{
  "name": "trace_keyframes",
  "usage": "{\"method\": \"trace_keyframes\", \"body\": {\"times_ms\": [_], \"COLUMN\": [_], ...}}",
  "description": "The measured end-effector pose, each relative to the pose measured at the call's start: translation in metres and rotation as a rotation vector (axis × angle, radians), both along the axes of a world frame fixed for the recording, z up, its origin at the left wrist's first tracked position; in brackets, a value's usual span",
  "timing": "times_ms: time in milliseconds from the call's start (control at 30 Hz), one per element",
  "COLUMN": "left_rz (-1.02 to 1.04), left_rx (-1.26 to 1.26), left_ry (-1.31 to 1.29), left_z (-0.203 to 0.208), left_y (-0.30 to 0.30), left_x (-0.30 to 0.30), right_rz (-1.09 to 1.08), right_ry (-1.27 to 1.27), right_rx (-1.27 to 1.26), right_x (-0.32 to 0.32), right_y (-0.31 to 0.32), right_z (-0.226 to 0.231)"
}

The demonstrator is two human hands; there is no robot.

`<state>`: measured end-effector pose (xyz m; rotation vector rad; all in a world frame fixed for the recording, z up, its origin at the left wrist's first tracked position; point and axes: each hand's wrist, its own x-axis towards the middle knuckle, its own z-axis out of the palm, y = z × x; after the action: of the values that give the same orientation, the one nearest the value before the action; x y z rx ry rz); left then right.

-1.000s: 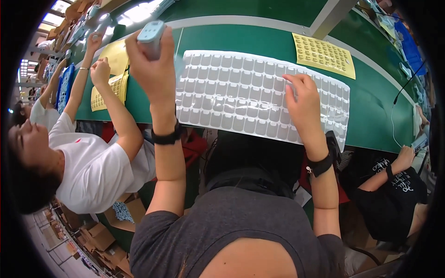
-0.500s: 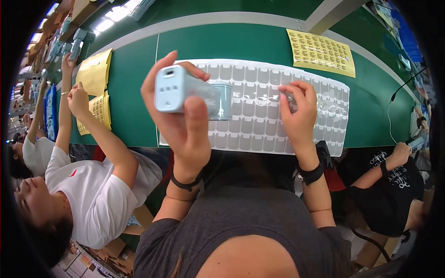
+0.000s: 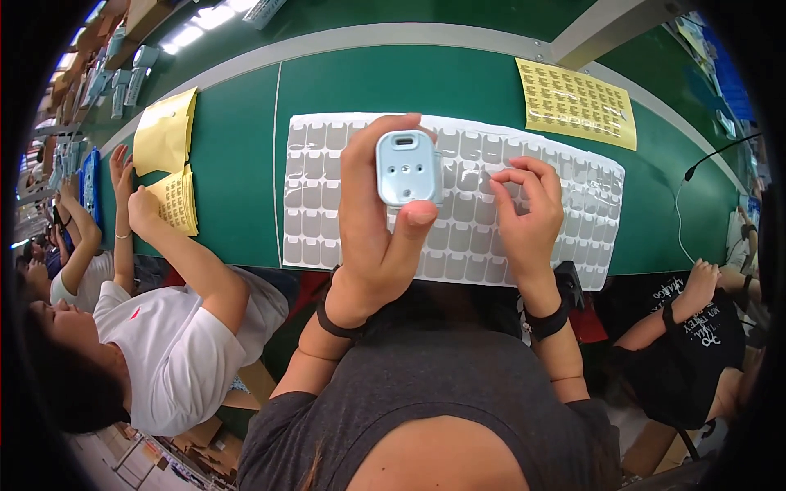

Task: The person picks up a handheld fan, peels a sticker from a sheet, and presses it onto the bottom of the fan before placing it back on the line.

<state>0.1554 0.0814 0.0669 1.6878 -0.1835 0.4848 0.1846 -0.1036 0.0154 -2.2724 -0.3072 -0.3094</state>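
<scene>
My left hand (image 3: 378,217) is wrapped round a light-blue handheld device (image 3: 406,168), its end with a slot-shaped port and small round holes turned up toward me. The rest of its body is mostly hidden behind that end. Under both hands lies a wide white sheet of grey, rounded stickers (image 3: 458,237), glossy in places. Over its right half, my right hand (image 3: 528,209) has thumb and index fingertips brought close together in a pinch. Whether a thin sticker is between them cannot be made out.
Yellow label sheets lie at the far right (image 3: 577,102) and on the left (image 3: 164,135). A co-worker in a white shirt (image 3: 176,352) sits at my left, another in black (image 3: 679,344) at my right. A metal post (image 3: 598,37) and a hanging cable (image 3: 686,176) stand beyond.
My left hand has moved right and turned the device, so its port end now faces me squarely. The right hand stays in nearly the same place over the sheet.
</scene>
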Motion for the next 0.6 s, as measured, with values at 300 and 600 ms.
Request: {"method": "trace_keyframes", "body": {"times_ms": [300, 600], "left_rz": [-0.108, -0.247], "left_rx": [0.113, 0.167], "left_ry": [-0.007, -0.114], "left_z": [-0.005, -0.008], "left_y": [-0.015, -0.021], "left_x": [-0.003, -0.004], "right_rz": [0.09, 0.299], "right_ry": [0.7, 0.885], "right_rx": [0.888, 0.984], "right_x": [0.002, 0.004], "right_y": [-0.017, -0.013], "right_z": [0.061, 0.113]}}
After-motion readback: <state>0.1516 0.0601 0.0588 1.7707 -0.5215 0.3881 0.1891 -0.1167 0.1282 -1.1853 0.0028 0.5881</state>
